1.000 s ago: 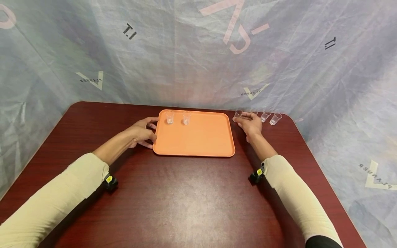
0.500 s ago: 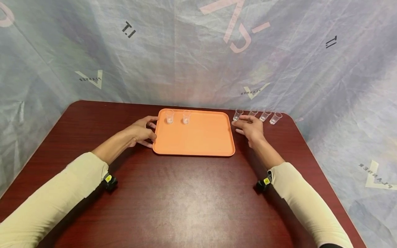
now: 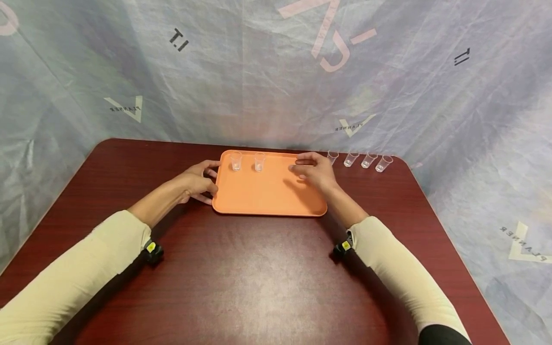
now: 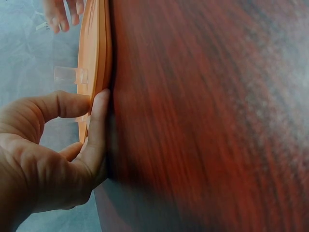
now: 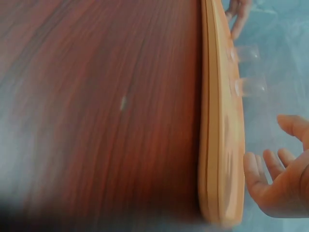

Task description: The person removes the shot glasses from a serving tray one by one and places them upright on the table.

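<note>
pinching the tray (image 3: 263, 194) by its left rim, the left hand (image 3: 196, 183) sets its thumb on the top side and a finger against the outer side. the right hand (image 3: 316, 171) hangs over the tray's right part, thumb and fingers wide apart. the tray lies on the table (image 3: 267, 273), two cups (image 3: 235, 163) upright near its far left corner. four cups (image 3: 351, 160) line the table's far edge, right of the tray.

The tray (image 3: 263, 189) is set on the bench (image 3: 258, 268) before a curtain (image 3: 276, 91); two cups (image 3: 236, 163) are placed in its far left part, four other cups (image 3: 351, 160) are lined up to its right.
</note>
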`<state>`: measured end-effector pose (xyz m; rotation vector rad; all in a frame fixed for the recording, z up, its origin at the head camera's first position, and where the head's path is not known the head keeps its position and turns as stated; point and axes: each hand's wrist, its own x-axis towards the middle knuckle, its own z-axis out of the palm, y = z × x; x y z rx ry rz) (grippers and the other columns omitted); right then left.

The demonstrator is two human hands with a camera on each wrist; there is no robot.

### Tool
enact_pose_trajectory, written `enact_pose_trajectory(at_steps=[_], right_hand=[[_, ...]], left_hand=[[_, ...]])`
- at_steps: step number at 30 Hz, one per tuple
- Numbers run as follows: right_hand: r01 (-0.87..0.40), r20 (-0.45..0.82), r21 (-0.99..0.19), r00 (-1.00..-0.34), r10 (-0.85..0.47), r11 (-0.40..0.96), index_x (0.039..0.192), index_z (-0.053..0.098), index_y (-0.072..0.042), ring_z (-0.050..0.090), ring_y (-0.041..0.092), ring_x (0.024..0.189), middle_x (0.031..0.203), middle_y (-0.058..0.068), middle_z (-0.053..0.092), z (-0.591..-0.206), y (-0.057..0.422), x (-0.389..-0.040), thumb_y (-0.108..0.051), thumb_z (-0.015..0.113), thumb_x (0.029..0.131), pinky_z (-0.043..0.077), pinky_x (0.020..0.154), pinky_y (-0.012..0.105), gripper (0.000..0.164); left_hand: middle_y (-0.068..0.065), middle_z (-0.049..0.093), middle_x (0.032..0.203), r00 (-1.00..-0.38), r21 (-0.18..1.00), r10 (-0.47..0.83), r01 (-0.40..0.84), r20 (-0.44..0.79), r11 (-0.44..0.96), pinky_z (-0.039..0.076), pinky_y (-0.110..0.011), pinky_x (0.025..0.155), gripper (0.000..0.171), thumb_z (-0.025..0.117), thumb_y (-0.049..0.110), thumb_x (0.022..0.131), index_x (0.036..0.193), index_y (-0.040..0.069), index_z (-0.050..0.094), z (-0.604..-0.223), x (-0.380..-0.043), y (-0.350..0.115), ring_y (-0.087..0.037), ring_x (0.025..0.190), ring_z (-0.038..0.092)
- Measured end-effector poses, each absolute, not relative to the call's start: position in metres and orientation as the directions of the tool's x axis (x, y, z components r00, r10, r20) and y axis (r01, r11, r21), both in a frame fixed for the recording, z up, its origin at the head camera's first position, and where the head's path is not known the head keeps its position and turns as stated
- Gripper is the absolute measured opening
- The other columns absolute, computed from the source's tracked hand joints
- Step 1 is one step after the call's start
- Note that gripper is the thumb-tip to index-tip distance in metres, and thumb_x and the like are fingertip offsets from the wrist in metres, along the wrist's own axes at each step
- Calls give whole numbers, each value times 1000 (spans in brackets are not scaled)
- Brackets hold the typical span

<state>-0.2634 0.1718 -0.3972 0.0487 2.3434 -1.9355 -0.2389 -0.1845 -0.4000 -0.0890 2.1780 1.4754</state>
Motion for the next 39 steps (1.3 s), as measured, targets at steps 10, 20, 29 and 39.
enact_pose_trajectory(at_steps=[10,20,29,39], right_hand=[[65,-94,-973,-988,-123,220,148,67,4,73,28,120,149,26,69,-406,124,-272,-9,89,95,64,113,55,59],[57,-78,-984,-989,-124,166,145,71,1,69,28,127,144,21,71,-414,93,-283,-5,91,92,65,111,47,58],[32,-54,-976,-994,-98,215,138,77,-3,72,33,132,137,17,75,-414,86,-285,-9,90,93,66,102,41,48],[44,-58,-987,-994,-88,156,138,74,2,72,20,112,116,5,72,-417,94,-277,-8,89,94,67,110,49,48]], left_hand=[[-24,33,168,-871,853,228,-318,-435,413,74,-38,79,105,67,-9,94,183,20,19,-400,-239,-184,-26,102,68],[-24,33,167,-873,855,225,-318,-433,410,74,-39,79,106,67,-10,93,183,20,20,-399,-238,-184,-30,107,66],[-25,33,167,-874,858,226,-317,-430,405,73,-39,78,105,66,-10,93,182,20,20,-401,-239,-184,-26,100,66],[-25,33,166,-872,856,229,-317,-432,408,74,-39,78,106,66,-10,93,183,20,18,-401,-239,-184,-27,102,67]])
